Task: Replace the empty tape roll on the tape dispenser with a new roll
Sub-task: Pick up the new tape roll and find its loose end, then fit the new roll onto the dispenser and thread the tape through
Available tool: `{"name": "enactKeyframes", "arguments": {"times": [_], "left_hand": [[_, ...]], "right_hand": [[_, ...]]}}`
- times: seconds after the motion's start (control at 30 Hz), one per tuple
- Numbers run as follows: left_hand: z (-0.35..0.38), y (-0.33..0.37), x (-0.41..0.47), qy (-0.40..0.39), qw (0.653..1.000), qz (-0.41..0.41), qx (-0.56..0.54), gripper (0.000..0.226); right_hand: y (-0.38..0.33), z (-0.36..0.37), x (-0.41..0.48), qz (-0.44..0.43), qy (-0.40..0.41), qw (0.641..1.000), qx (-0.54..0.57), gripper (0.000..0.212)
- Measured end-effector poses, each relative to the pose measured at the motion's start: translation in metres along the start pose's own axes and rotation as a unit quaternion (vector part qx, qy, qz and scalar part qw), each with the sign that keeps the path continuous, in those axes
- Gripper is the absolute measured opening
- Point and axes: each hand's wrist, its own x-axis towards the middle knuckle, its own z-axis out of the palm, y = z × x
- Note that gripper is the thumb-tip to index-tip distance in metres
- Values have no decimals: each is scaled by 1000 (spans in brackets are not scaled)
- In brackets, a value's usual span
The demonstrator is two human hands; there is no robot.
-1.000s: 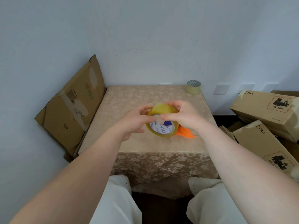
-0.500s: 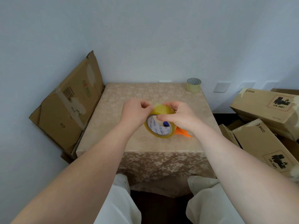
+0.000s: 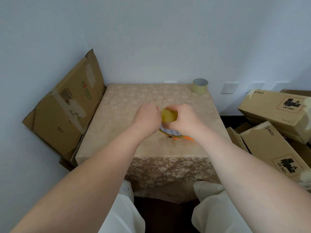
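A yellowish roll of packing tape (image 3: 169, 116) stands on edge at the middle of the table (image 3: 121, 125), seated on an orange tape dispenser (image 3: 186, 138) of which only a sliver shows under my right wrist. My left hand (image 3: 147, 117) pinches the roll's left top edge. My right hand (image 3: 184, 121) grips the roll from the right and covers most of its white printed core. A second, smaller roll of tape (image 3: 200, 86) sits flat at the table's far right corner, apart from both hands.
A flattened cardboard box (image 3: 67, 111) leans against the wall left of the table. Cardboard PICO boxes (image 3: 276, 108) are stacked on the floor at the right. The table's floral cloth hangs over the front edge above my knees (image 3: 124, 216).
Both hands and the roll have moved down and away from me onto the table. My left hand has closed its fingers tighter on the roll's top edge.
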Motion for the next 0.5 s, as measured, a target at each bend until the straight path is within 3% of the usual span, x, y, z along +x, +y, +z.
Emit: {"name": "enactKeyframes", "arguments": {"times": [0.13,0.2,0.33,0.4,0.5], "left_hand": [[4,-3,4,35,995,-17,-89,15],[4,-7,6,36,986,-42,-160,29],[8,-13,6,-78,964,-90,-237,57],[14,-17,7,-104,966,-87,-222,47],[19,-22,11,-67,969,-94,-219,29]], "right_hand": [[3,-6,3,33,1,999,30,54],[7,-10,4,60,23,994,91,59],[15,-15,7,104,23,964,244,46],[19,-16,10,120,9,945,305,35],[20,-17,9,143,-24,932,333,32]]}}
